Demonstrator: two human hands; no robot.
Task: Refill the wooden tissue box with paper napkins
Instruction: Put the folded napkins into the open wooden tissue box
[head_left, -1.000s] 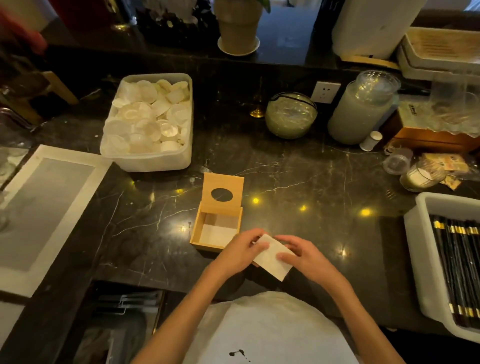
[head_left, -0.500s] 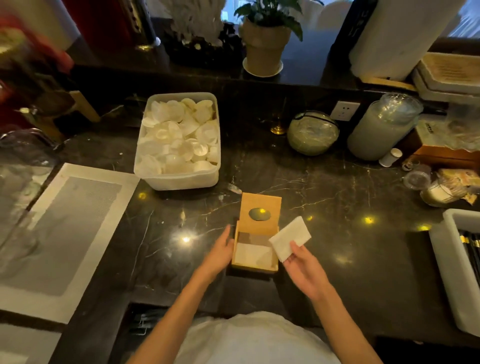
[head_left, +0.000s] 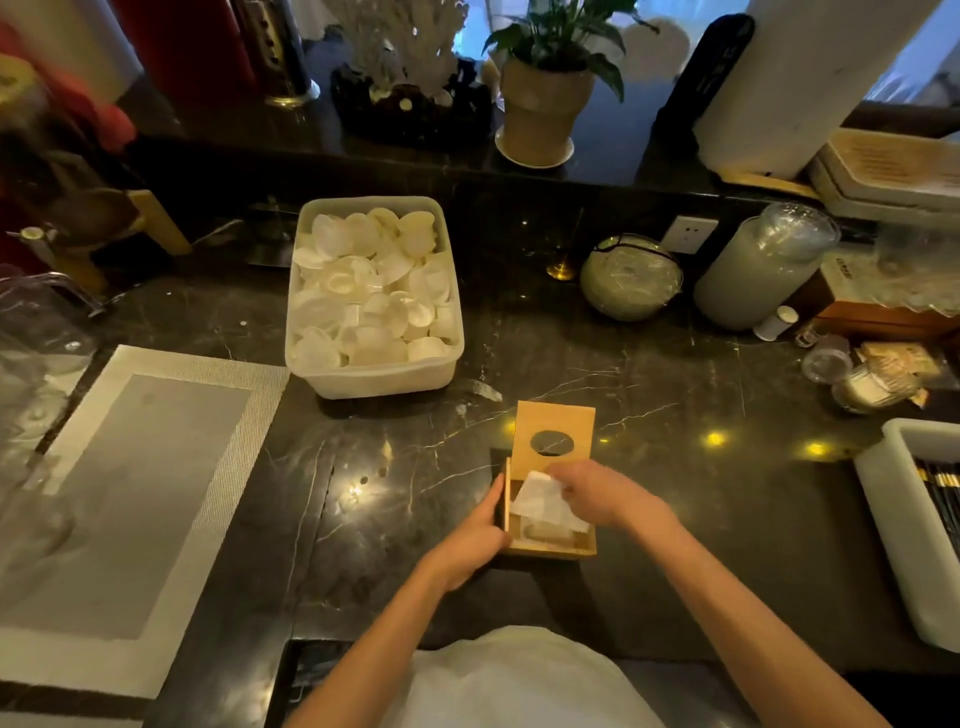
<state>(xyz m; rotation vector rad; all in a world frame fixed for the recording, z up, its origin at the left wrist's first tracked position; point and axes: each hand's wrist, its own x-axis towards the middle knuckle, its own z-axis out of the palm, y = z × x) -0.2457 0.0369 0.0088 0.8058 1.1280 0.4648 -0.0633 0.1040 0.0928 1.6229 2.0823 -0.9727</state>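
Evidently your left hand (head_left: 480, 527) braces the wooden tissue box's (head_left: 550, 551) near-left wall so it stays put on the tabletop (head_left: 675, 415), while your right hand's (head_left: 597, 493) fingers pinch a paper napkin (head_left: 543, 501) into its open top.

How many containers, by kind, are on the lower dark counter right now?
Wooden tissue box: 1
White plastic tubs: 2, one of shell-like pieces, one at the right edge
Clear jars: 3, a round one, a tall one, a small one
Total: 6
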